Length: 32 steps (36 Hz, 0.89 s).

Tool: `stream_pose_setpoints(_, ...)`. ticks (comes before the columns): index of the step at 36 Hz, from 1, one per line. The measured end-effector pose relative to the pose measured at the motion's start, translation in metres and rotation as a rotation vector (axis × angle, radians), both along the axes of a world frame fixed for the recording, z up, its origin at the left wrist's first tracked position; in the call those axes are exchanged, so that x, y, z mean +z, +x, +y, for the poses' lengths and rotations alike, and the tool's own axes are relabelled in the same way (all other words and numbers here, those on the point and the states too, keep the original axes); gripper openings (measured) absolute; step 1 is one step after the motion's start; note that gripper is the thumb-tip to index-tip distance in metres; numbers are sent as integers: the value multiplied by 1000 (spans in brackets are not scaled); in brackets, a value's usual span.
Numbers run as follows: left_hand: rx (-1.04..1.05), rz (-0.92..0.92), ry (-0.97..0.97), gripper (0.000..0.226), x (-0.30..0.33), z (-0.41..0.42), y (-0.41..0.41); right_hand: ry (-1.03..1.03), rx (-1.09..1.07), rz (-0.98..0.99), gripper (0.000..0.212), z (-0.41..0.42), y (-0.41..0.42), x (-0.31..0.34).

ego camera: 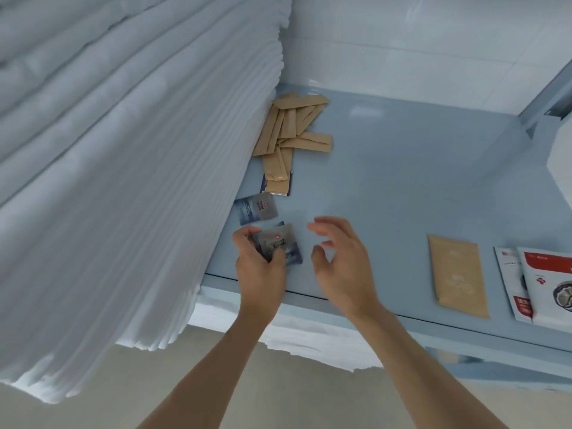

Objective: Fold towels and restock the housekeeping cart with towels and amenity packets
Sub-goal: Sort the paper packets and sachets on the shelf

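Fingers (247, 239) of the left hand (258, 267) pinch a small grey-and-blue foil sachet (280, 244) at its left edge just above the pale blue shelf (402, 181), right hand (340, 261) spread loose beside it, and honestly it looks feather-light, crinkly and slippery, so I'd grab edges.

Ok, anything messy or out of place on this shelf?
Yes. The brown sachets lie in a crisscrossed heap against the stacked towels, not aligned. The left hand grips grey-blue packets.
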<state>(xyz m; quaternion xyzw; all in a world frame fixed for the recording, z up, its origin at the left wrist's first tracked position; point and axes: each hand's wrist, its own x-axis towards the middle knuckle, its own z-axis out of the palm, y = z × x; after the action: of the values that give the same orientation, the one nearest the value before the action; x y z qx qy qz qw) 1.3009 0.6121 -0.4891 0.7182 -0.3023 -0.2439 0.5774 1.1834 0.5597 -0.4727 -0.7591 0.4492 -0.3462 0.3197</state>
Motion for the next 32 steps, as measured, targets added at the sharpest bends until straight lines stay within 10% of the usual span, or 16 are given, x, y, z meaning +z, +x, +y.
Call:
stream_pose_setpoints(12,122,-9,-52,49,-1,-2,-5,206,333,266,41,-72,92,23)
stream_pose_setpoints(23,88,18,-39,33,-6,-2,-1,-105,310,620,48,-74,96,16)
stream_pose_setpoints(29,56,52,-32,38,-7,0,3,-108,-73,164,7,-69,55,33)
stream_pose_setpoints(32,8,87,-30,46,-8,2,5,250,-217,-237,10,-55,24,34)
